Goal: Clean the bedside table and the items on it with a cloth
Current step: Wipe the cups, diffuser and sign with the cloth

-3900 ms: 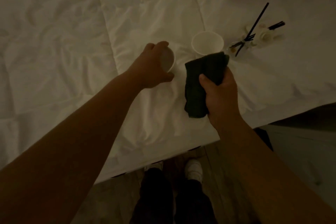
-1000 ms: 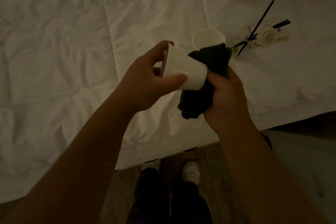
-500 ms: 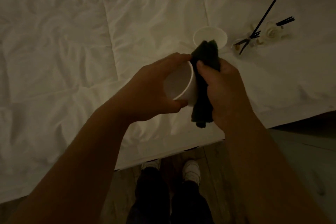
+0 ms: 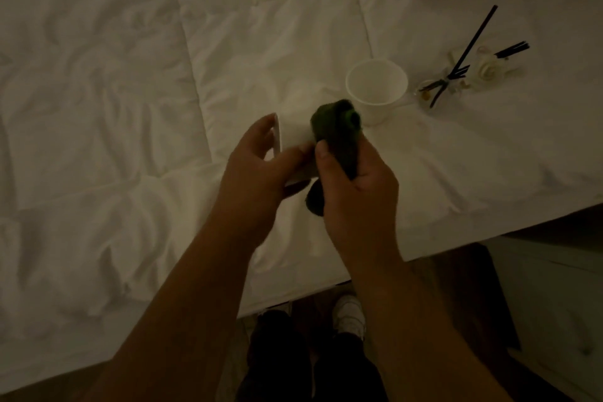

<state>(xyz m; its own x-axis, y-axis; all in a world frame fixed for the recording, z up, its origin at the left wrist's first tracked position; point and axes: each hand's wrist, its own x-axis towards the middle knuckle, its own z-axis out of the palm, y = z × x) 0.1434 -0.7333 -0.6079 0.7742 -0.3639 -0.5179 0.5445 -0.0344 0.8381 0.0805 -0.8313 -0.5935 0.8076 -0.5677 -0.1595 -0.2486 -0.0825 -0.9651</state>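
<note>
The left hand (image 4: 261, 170) holds a white cup (image 4: 293, 143) on its side above the bed (image 4: 98, 108), mouth turned to the person's left, fingers curled over the rim and thumb lying along the wall. Tipped this way, the cup presents its base and lower wall to the other hand, which seems to be the reason for the hold: the outside can be wiped without setting the cup down on the bedding. The right hand (image 4: 355, 183) grips a dark cloth (image 4: 336, 134) bunched into a wad, thumb on the near face and fingers wrapped behind it. The wad presses against the cup's base end, and a loose tail of cloth hangs below the hand. So the cup lies between the two hands, touching both, with the cloth just to its right.

A second cup (image 4: 377, 88) stands upright on the bed just beyond the cloth, apart from both hands. Near it to the right lies a small bundle of dark sticks (image 4: 463, 55) with pale flowers (image 4: 487, 70). These look like items taken off the bedside table and parked here for cleaning. The light is dim, so how hard the cloth bears on the cup cannot be told.
</note>
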